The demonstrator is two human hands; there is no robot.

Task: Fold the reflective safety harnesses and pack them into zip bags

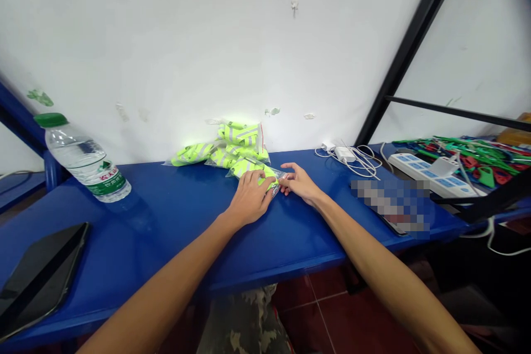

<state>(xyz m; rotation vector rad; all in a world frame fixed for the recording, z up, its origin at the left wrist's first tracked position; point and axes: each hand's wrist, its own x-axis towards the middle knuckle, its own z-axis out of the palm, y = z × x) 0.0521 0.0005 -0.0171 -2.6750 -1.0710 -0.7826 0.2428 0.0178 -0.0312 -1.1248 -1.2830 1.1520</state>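
A clear plastic bag holding a folded fluorescent yellow-green reflective strap [245, 165] lies at the front of a small heap near the middle of the table. My left hand [250, 199] is curled over this bag, its fingers pressing on the near side. At the bag's right end, my right hand [302, 183] pinches the clear plastic edge between thumb and forefinger, the other fingers bent loosely. Behind it are several similar bags of yellow-green straps [238, 134], stacked against the wall, with one bag [193, 154] at the left.
On the blue table [174, 243] stand a water bottle [85, 157] and, nearer left, a dark tablet [43, 274]. To the right lie a white charger with cable [345, 155], a partly blurred phone [392, 221], a power strip [435, 174] and colourful straps [489, 157] beyond a black frame post.
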